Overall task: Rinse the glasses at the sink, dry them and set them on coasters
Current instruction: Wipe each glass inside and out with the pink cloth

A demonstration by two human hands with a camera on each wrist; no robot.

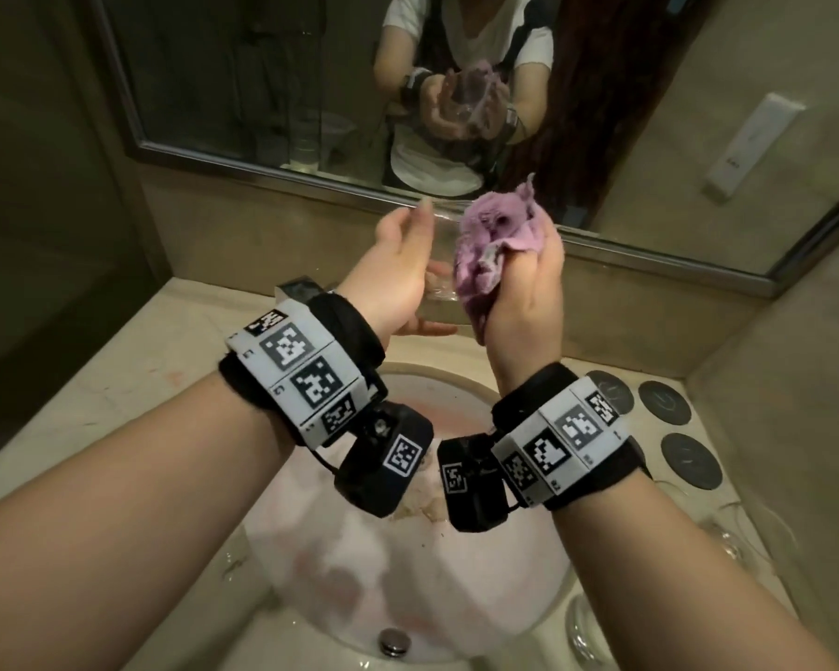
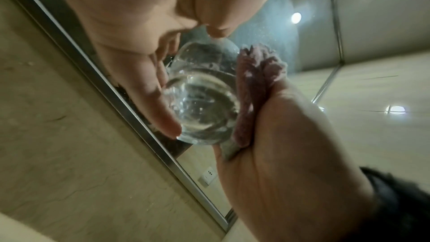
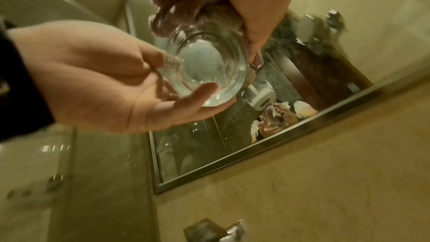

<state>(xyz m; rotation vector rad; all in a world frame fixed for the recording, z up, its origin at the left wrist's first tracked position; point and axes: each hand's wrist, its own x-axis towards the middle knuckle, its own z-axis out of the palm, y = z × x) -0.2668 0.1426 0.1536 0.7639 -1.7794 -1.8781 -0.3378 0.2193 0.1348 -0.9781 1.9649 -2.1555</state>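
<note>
Over the sink, my left hand (image 1: 408, 268) holds a clear tumbler (image 1: 439, 285) by its side and thick base. In the left wrist view its fingers (image 2: 160, 109) lie along the tumbler (image 2: 204, 106). My right hand (image 1: 529, 288) grips a bunched purple cloth (image 1: 490, 249) and presses it against the tumbler's other side. The right wrist view looks up at the tumbler's base (image 3: 207, 69), with the cloth (image 3: 177, 14) around its upper part and my left hand (image 3: 97, 76) cradling it. Three dark round coasters (image 1: 664, 401) lie bare on the counter at right.
Below my wrists is the pale sink basin (image 1: 340, 588) with a metal drain plug (image 1: 394, 641). More clear glasses (image 1: 742, 530) stand on the counter at lower right. The faucet (image 1: 299, 288) sits behind my left wrist, and a framed mirror (image 1: 262, 89) covers the wall ahead.
</note>
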